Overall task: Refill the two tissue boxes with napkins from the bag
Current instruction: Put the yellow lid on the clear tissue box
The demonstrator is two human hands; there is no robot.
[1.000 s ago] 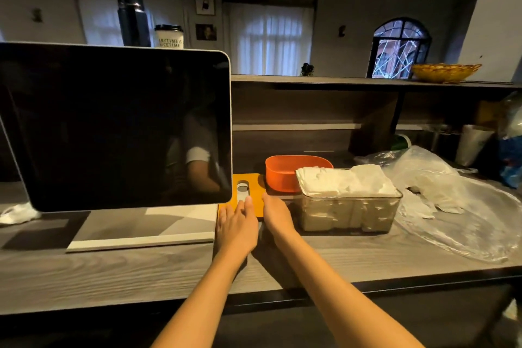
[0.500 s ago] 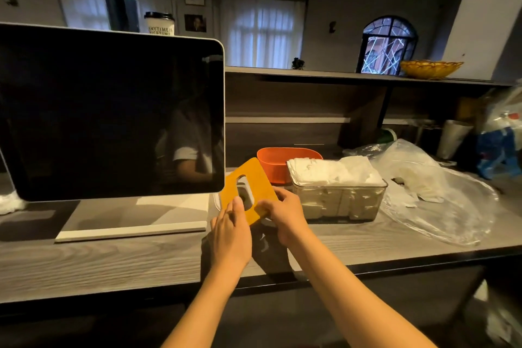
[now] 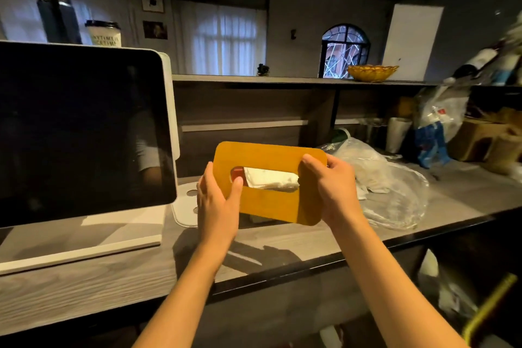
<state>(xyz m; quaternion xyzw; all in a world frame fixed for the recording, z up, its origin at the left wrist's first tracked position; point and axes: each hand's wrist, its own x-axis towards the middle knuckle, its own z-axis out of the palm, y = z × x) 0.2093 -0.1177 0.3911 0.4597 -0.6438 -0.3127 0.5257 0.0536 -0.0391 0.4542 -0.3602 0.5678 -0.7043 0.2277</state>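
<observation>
Your grey wood-grain counter (image 3: 282,243) crosses the frame's lower half, bearing a dark-screened monitor (image 3: 79,133) at left and a crumpled clear plastic bag (image 3: 389,192), perhaps holding napkins, at right.

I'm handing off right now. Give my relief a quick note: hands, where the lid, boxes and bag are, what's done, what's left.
Left hand and right hand each grip an end of the orange lid, held up above the counter.
Through its slot show white napkins and a bit of the red box; the boxes are otherwise hidden behind the lid.
The plastic bag lies to the right.
Done: napkins are in one box.
Left: set the lid on; I cannot tell the second box's state.
</observation>
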